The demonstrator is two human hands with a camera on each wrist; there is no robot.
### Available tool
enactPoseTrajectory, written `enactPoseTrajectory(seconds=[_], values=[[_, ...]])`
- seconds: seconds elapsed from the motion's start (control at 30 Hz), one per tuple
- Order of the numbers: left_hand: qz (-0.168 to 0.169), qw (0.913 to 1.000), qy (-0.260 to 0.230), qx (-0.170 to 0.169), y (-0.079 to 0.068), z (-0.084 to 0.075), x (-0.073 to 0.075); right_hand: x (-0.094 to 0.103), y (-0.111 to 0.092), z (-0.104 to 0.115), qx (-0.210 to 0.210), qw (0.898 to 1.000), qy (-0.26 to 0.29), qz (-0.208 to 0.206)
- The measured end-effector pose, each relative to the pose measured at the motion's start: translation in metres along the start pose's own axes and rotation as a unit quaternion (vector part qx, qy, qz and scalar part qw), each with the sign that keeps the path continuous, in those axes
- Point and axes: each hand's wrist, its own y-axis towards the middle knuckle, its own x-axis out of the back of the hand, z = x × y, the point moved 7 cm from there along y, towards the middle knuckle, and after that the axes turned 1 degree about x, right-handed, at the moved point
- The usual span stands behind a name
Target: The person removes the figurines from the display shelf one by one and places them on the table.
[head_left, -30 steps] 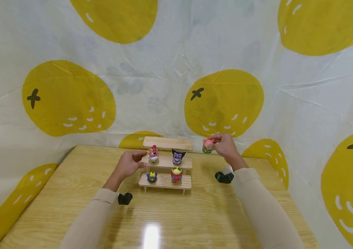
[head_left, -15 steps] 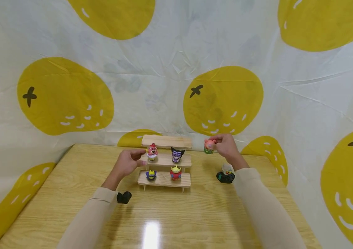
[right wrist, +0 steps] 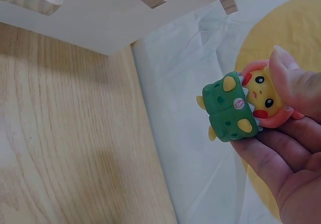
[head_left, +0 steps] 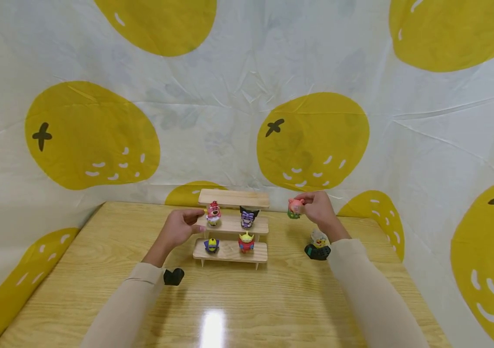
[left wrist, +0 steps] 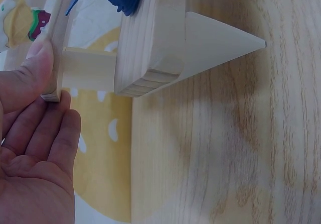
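My left hand [head_left: 178, 227] grips the left end of the middle step of a wooden three-tier display stand [head_left: 234, 197]. In the left wrist view its thumb [left wrist: 39, 58] lies on top of the board, the other fingers behind and below. Right of the stand, my right hand [head_left: 318, 210] pinches a small figurine [right wrist: 251, 98] with a yellow face, pink hood and green lower body, up off the table. On the middle step stand a pink bear figurine [head_left: 213, 214] and a purple-and-black figurine [head_left: 248, 218]. A yellow-and-blue figurine [head_left: 212, 245] and a red figurine with a yellow-green top [head_left: 246, 242] occupy the lowest step.
Under my right forearm, a whitish figurine [head_left: 318, 238] appears behind a black-and-green object [head_left: 317, 252]. A black piece [head_left: 174, 276] shows beside my left sleeve. The wood-grain table [head_left: 229, 299] backs onto a hanging cloth [head_left: 212, 135] with yellow fruit prints.
My right hand has moved a little right and down with the figurine, and more of the whitish figurine now shows. My left hand stays at the stand. The head view has shifted slightly.
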Motion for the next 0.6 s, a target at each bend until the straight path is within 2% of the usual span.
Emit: enactPoseTrajectory(seconds=[0.6], values=[[-0.003, 1.0000, -0.002, -0.001, 0.000, 0.000, 0.000, 0.001, -0.004, -0.012, 0.010, 1.000, 0.017, 0.009]])
